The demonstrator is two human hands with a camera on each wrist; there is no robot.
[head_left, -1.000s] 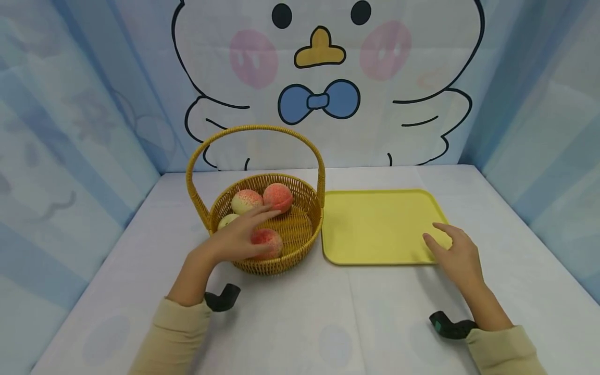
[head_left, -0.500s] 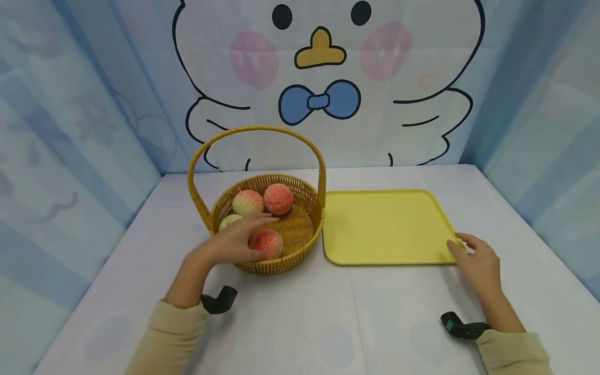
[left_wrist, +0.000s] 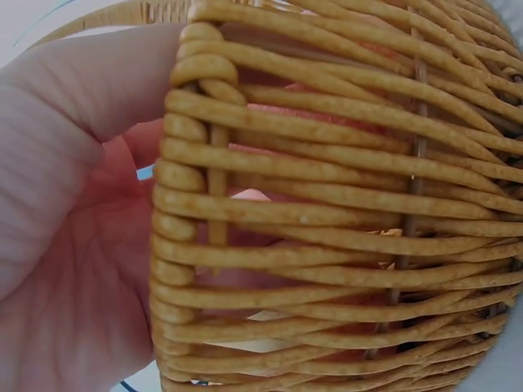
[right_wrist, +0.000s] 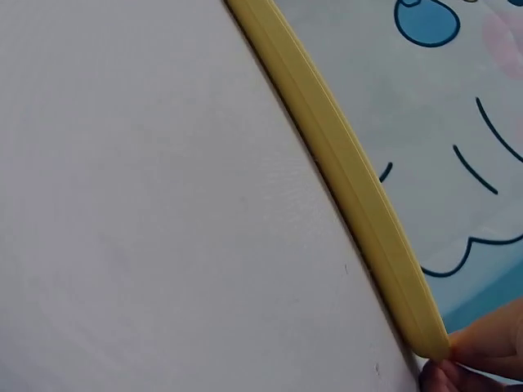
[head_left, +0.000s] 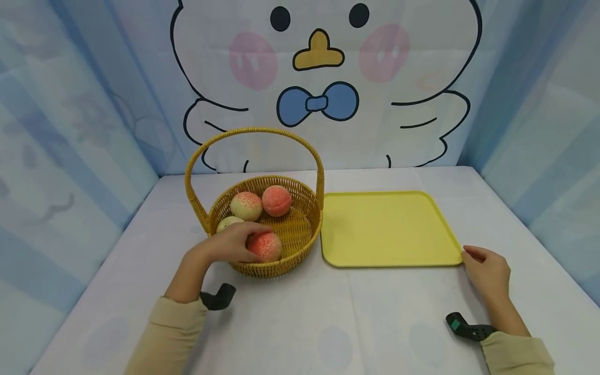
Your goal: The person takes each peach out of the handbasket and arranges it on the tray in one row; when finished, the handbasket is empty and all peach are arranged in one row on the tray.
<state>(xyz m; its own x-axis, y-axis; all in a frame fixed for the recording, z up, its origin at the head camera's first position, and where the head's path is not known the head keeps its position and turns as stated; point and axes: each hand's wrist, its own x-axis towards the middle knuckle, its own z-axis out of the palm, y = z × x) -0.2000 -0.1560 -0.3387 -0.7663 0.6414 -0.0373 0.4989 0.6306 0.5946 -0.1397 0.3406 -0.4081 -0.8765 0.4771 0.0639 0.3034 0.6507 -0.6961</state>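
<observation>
A round wicker basket (head_left: pixel 296 229) with a tall arched handle stands left of centre in the head view, holding several peaches. Over its near left rim reaches my left hand (head_left: pixel 227 245), its fingers and thumb around the red speckled peach (head_left: pixel 268 248) at the front. The left wrist view has the woven wall (left_wrist: pixel 343 196) hiding most of those fingers and the fruit. To the right lies a flat yellow tray (head_left: pixel 391 229). My right hand (head_left: pixel 489 273) pinches its near right corner; in the right wrist view the fingertips meet the tray's edge (right_wrist: pixel 343 188).
Behind the gripped peach, a pale pink-tipped peach (head_left: pixel 246 206), a coral peach (head_left: pixel 277 201) and a pale yellowish fruit (head_left: pixel 228 223) sit in the basket. A white cloth covers the table (head_left: pixel 337 323). Printed curtains (head_left: pixel 539 104) close off the back and sides.
My right hand has moved right and toward me, from above the tray to its near right corner, which it now pinches. The left hand has lowered and closed around the front peach.
</observation>
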